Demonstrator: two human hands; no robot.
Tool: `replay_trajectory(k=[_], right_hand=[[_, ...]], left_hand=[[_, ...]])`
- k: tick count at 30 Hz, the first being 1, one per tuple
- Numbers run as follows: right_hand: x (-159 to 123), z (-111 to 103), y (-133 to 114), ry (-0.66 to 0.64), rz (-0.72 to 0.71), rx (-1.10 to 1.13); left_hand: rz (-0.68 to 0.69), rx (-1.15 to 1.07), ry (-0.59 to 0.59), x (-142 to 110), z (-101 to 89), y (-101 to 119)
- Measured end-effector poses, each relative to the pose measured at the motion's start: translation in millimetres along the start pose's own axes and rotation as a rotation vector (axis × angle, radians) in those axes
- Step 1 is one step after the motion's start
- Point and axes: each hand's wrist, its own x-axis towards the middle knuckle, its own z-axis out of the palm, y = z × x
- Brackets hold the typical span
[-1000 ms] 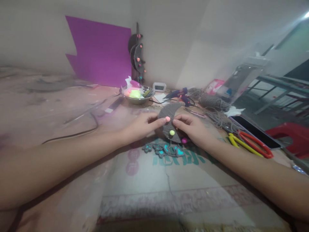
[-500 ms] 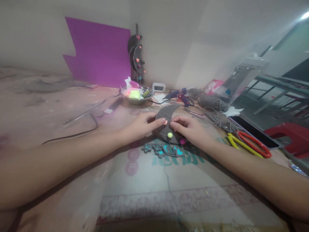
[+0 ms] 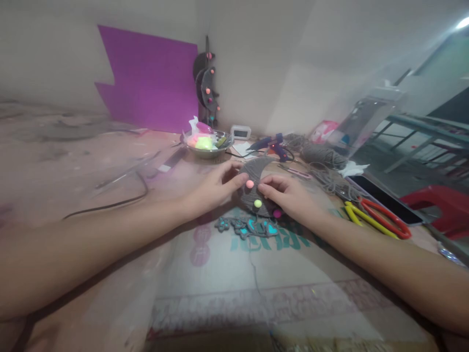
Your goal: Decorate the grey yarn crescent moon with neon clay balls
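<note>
A crescent moon (image 3: 252, 171) wrapped in grey yarn stands in the middle, between my two hands. On its face sit a pink ball (image 3: 249, 184), a yellow-green ball (image 3: 258, 204) and a magenta ball (image 3: 277, 214). My left hand (image 3: 227, 180) grips the moon's left edge, its thumb beside the pink ball and its fingers partly hidden behind. At the inner curve, my right hand (image 3: 280, 191) pinches the moon with bent fingers. Below the moon lie small grey-edged flower and heart shapes (image 3: 247, 227) with turquoise centres.
Behind stand a metal bowl (image 3: 208, 152) with bright clay-like lumps, a small white clock-like device (image 3: 241, 132) and a glue gun (image 3: 271, 144). Right are grey yarn (image 3: 322, 156), a phone (image 3: 384, 200) and red-and-yellow-handled tools (image 3: 383, 220). Cardboard (image 3: 220, 274) covers the table.
My left thumb has drawn back left off the pink ball, which now shows whole. My right hand has hardly moved.
</note>
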Motion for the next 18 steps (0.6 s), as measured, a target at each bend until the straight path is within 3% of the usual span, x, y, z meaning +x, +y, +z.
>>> replay_trajectory(k=[5,12,18], right_hand=[[0.0,1.1,-1.7,0.001,0.017,0.012],[-0.1,0.2,-0.7,0.0,0.023,0.03],[0.5,3.1,0.9,-0.008,0.007,-0.009]], left_hand=[[0.121,0.215,0.117,-1.3,-2.0,-1.2],[0.044,0.106,0.045,-0.6,-1.2,-1.2],[-0.013,0.207,-0.029,0.0,-3.7,-2.2]])
